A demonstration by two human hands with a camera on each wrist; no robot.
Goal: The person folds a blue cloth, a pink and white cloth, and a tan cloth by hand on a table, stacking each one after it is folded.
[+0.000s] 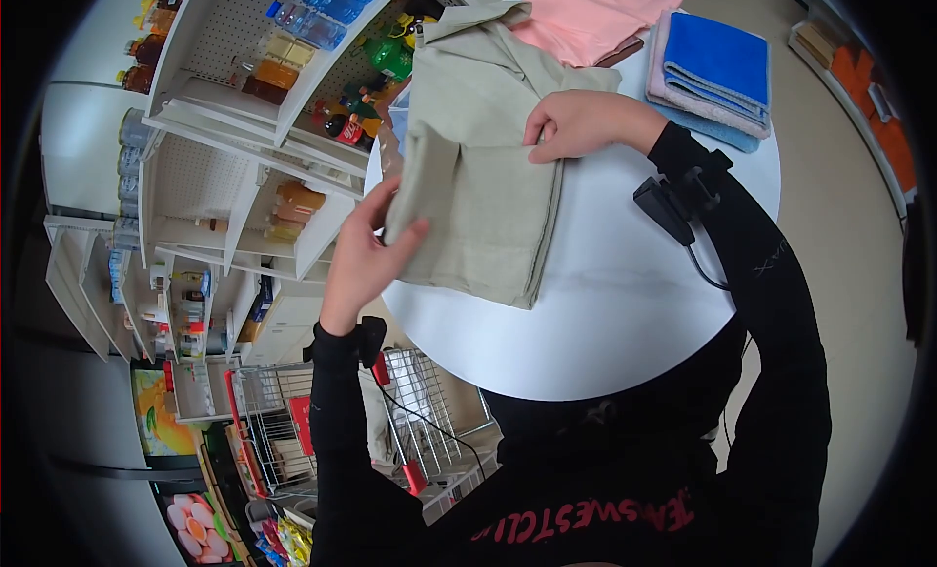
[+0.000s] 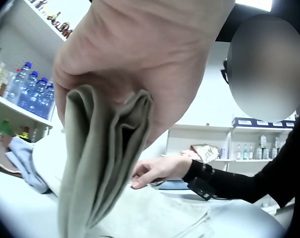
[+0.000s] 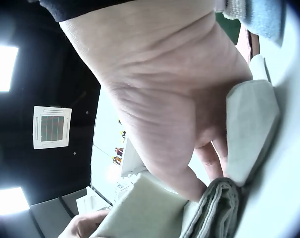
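Note:
A grey-green cloth garment (image 1: 498, 216) lies partly folded over itself on the round white table. My left hand (image 1: 366, 260) grips its folded left edge, thumb on top. In the left wrist view several layers of the garment (image 2: 108, 148) stand raised between that thumb and the fingers. At the right end of the fold, my right hand (image 1: 590, 123) pinches the upper layer by its edge. Rolled layers of the cloth (image 3: 217, 208) show right at the right thumb tip in the right wrist view. The garment's far part stretches flat toward the back of the table.
Pink cloth (image 1: 590, 16) lies behind the garment. A stack of folded towels with a blue one (image 1: 717, 60) on top sits at the table's right. Shelves with bottles (image 1: 303, 25) stand along the left, and a shopping cart (image 1: 278, 440) is below the table edge (image 1: 547, 386).

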